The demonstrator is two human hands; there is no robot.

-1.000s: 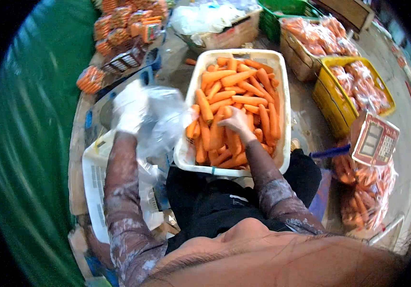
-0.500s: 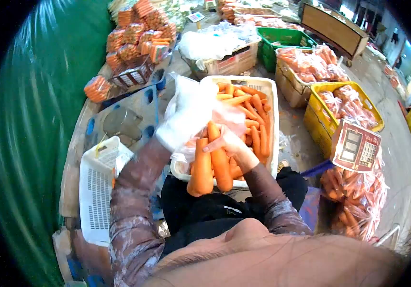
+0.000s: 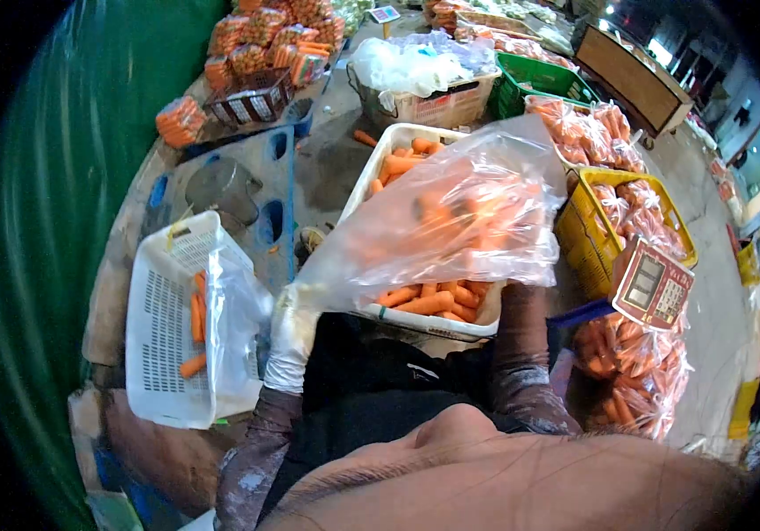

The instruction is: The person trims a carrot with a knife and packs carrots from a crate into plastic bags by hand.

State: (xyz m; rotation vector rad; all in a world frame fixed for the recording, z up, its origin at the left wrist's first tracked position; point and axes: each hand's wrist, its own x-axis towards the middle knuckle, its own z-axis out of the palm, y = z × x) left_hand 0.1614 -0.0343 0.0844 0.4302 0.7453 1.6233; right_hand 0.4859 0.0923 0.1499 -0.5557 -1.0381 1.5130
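Note:
My left hand (image 3: 293, 327), in a white glove, grips the gathered lower left corner of a large clear plastic bag (image 3: 433, 212). The bag is spread over a white crate (image 3: 365, 181) of carrots (image 3: 433, 303) in front of me. My right hand reaches inside or behind the bag on the right; its fingers and whatever they hold are hidden by the plastic. Orange shapes show blurred through the film, and I cannot tell which of them lie in the bag and which in the crate.
On the left stands a white basket (image 3: 167, 310) with a few carrots and a plastic bag. A yellow crate (image 3: 590, 243) of bagged carrots, a scale display (image 3: 652, 283) and carrot bags (image 3: 632, 363) are on the right. Behind is a crate (image 3: 437, 106) heaped with plastic bags.
The plastic bag has opened out across the crate. My left hand has moved down and left with its corner. My right hand, earlier holding two carrots in view, has moved right and is hidden by the bag.

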